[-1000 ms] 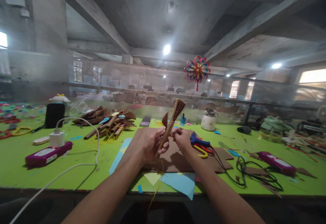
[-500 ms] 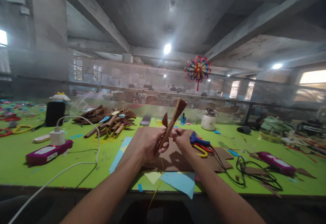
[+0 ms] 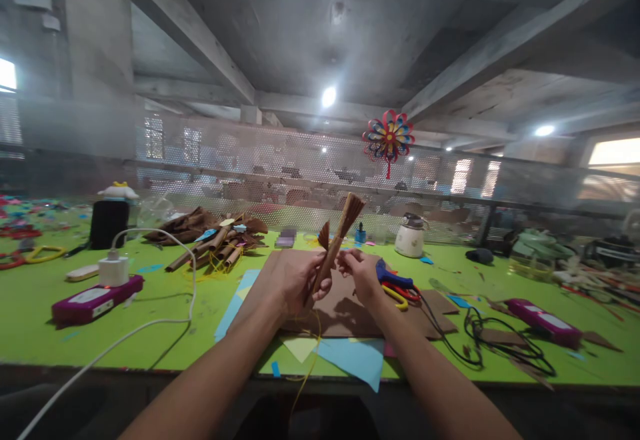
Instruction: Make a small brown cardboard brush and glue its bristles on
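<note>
My left hand [image 3: 303, 283] is closed around a rolled brown paper piece [image 3: 341, 237] with pleated, fanned ends, tilted up and to the right. A smaller pleated fan sticks out at its left side. Just right of the roll, my right hand [image 3: 361, 273] has its fingers pinched together; what they hold, if anything, is too small to make out. Yellow string [image 3: 319, 340] hangs below my left hand over the table's front edge. Under both hands lies a brown board [image 3: 345, 320]. Beside my right hand rests a blue-handled glue gun [image 3: 394, 276] by red and yellow scissors handles [image 3: 397, 297].
On the green table [image 3: 165, 323], a pile of brown paper rolls [image 3: 220, 240] lies left. A purple power strip [image 3: 97, 300] with a white cable stands nearer. Right are a white pot [image 3: 410, 237], black cable [image 3: 480, 337] and another purple strip [image 3: 543, 320]. Blue paper [image 3: 357, 360] lies in front.
My right hand has shifted slightly right, away from the paper roll. My left hand and the roll stay almost in place.
</note>
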`<act>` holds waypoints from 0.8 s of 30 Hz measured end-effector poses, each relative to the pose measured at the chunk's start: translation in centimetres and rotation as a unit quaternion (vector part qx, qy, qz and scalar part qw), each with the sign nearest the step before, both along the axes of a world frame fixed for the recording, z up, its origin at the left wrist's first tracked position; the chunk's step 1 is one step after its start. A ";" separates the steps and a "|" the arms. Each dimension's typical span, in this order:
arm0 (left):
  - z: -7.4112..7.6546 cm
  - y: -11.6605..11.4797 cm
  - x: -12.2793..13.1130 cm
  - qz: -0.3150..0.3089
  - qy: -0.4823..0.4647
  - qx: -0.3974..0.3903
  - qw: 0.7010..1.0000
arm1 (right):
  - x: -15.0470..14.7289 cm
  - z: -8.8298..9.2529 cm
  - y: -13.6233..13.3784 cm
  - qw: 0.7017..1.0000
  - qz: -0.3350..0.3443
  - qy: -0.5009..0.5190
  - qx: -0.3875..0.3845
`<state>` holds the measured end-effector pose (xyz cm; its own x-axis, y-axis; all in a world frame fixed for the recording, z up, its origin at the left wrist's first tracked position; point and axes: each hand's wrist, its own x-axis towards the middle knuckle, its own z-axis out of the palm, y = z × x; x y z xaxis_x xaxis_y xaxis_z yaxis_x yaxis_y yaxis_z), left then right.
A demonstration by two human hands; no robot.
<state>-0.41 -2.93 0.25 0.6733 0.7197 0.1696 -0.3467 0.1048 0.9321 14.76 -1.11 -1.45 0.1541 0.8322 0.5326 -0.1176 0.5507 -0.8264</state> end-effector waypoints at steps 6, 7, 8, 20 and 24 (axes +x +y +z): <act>-0.5 0.7 0.0 -0.016 0.011 -0.025 1.000 | 0.4 0.6 -0.5 0.994 0.101 0.013 0.037; -0.5 0.7 0.1 -0.018 0.014 -0.027 0.999 | 0.4 0.6 -0.6 0.994 0.101 0.003 0.043; -0.5 0.7 0.1 -0.020 0.015 -0.027 0.999 | 0.4 0.7 -0.6 0.994 0.097 -0.007 0.050; -0.1 0.2 0.4 -0.019 0.004 -0.053 0.998 | 0.5 0.7 -0.3 0.996 0.067 -0.018 0.062; -0.1 0.3 0.5 -0.013 0.013 -0.065 0.998 | 0.5 0.8 -0.6 0.995 0.082 -0.018 0.057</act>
